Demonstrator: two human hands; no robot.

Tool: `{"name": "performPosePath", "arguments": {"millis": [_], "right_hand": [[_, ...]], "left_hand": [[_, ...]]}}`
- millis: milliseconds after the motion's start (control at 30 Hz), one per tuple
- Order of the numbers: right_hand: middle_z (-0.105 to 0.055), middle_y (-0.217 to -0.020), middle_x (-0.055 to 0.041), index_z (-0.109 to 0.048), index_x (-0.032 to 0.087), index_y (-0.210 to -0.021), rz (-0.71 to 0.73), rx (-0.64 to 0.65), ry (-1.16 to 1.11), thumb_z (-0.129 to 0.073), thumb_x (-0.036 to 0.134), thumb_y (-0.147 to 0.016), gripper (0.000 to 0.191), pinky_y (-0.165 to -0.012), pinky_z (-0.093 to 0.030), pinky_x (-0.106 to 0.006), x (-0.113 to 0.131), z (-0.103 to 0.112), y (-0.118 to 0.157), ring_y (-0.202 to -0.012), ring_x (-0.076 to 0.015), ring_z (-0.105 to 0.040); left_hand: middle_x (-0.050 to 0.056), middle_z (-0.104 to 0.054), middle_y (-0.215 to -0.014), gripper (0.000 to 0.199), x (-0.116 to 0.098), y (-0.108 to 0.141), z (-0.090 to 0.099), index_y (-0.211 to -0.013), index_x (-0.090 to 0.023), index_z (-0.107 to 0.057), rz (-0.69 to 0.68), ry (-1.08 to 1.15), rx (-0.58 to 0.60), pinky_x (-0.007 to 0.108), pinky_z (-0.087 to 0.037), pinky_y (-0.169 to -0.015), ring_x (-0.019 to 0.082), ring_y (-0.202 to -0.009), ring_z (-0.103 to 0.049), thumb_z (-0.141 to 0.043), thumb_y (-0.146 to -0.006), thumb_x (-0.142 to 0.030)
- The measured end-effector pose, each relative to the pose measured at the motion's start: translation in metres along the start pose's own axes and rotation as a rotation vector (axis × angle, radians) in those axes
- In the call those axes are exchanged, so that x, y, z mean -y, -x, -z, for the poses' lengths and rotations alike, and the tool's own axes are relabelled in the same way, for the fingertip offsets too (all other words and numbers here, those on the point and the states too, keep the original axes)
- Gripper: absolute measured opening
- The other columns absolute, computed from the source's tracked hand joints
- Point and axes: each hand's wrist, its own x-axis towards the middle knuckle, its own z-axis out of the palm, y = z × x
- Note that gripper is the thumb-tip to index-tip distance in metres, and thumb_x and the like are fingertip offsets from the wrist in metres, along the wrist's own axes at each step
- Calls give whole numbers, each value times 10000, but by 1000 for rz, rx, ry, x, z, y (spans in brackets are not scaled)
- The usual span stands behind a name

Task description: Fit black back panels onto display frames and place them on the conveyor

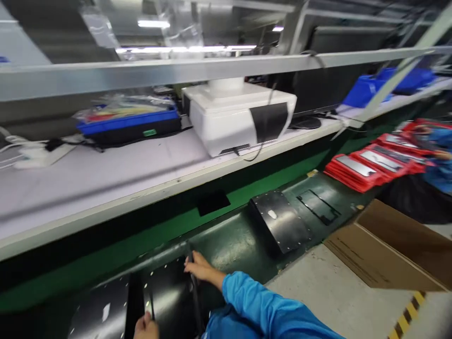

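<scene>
My right hand (198, 267) is closed around the upper end of a dark, narrow strip (196, 301) at the bottom middle of the view. Lower and to the left, my left hand (146, 326), partly cut off by the frame edge, pinches a thin black strip (152, 301). Whether both strips belong to one frame, I cannot tell. Beneath them a black panel (169, 296) with pale dots along its edge lies on the green bench mat (233, 245). Another black panel (106, 306) with a white mark is left of my left hand.
Further right lie a dotted black panel (282, 219) and a thin black rectangular frame (319, 207). Beyond are red trays (353, 172), a person's blue sleeve (439, 165) and an open cardboard box (388, 254). A shelf (141, 188) overhangs the bench, carrying a white machine (226, 117).
</scene>
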Motion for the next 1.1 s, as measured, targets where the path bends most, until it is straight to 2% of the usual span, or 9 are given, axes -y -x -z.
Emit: {"name": "performPosePath", "arguments": {"millis": [67, 167, 367, 533, 667, 800, 900, 1000, 1100], "right_hand": [[-741, -970, -30, -742, 214, -925, -14, -21, 149, -678, 362, -848, 179, -788, -464, -269, 0, 25, -12, -951, -213, -665], [-773, -959, -72, -779, 194, -935, -119, -59, 256, -526, 375, -953, 312, -783, -475, -273, -15, 66, -34, -931, -224, -704], [-785, -922, -140, -783, 176, -944, -346, -188, 500, -647, 360, -892, 235, -827, -514, -324, -52, 118, -56, -971, -300, -749], [-778, -840, -118, -767, 214, -784, -369, -221, 551, -659, 301, -882, 170, -887, -522, -339, -58, 127, -77, -999, -295, -746], [-784, -1009, -113, -775, 227, -919, -356, -306, 541, -674, 325, -889, 144, -938, -512, -342, -45, 155, -115, -1093, -289, -721], [-692, -1286, -184, -676, 171, -1250, -390, -437, 516, -723, 459, -885, 468, -1014, -491, -374, -24, 187, -167, -1221, -311, -653], [-561, -1419, -281, -550, 81, -1388, -431, -514, 489, -801, 550, -816, 781, -1099, -445, -430, -13, 193, -206, -1348, -372, -540], [-493, -1471, -303, -506, 68, -1408, -451, -536, 452, -916, 523, -693, 941, -1159, -398, -454, -11, 185, -238, -1433, -403, -428], [-496, -1455, -329, -487, 52, -1401, -493, -536, 370, -985, 469, -591, 1039, -1130, -431, -472, -15, 180, -258, -1398, -408, -462]], "left_hand": [[151, -716, -884, 357, 14, -8, 17, -920, -208, -678, 25, -1, -105, 510, -547, -810, 390, -943, -690, -424, -972, -453], [132, -678, -805, 378, 30, -33, 54, -852, -233, -642, -7, 6, -246, 500, -528, -798, 392, -899, -658, -418, -903, -534], [65, -591, -719, 392, 60, -101, 130, -901, -215, -722, 92, 21, -332, 484, -523, -835, 330, -815, -608, -527, -833, -548], [44, -614, -651, 264, 77, -138, 153, -801, -209, -728, 178, 118, -318, 448, -521, -838, 311, -808, -628, -652, -756, -458], [46, -584, -569, 229, 78, -149, 155, -675, -224, -703, 227, 114, -340, 500, -524, -821, 340, -763, -627, -707, -680, -453], [56, -496, -565, 160, 68, -137, 152, -598, -239, -622, 211, -11, -472, 558, -532, -901, 419, -897, -669, -644, -667, -381], [84, -605, -725, 195, 64, -107, 146, -722, -234, -663, 119, -22, -554, 532, -531, -980, 415, -1049, -675, -595, -699, -415], [96, -699, -884, 321, 65, -62, 133, -853, -233, -709, 154, 17, -495, 530, -540, -976, 394, -1014, -694, -593, -721, -502], [89, -746, -931, 386, 63, -12, 116, -931, -245, -731, 224, 40, -439, 526, -547, -967, 389, -1011, -714, -601, -745, -557]]}}
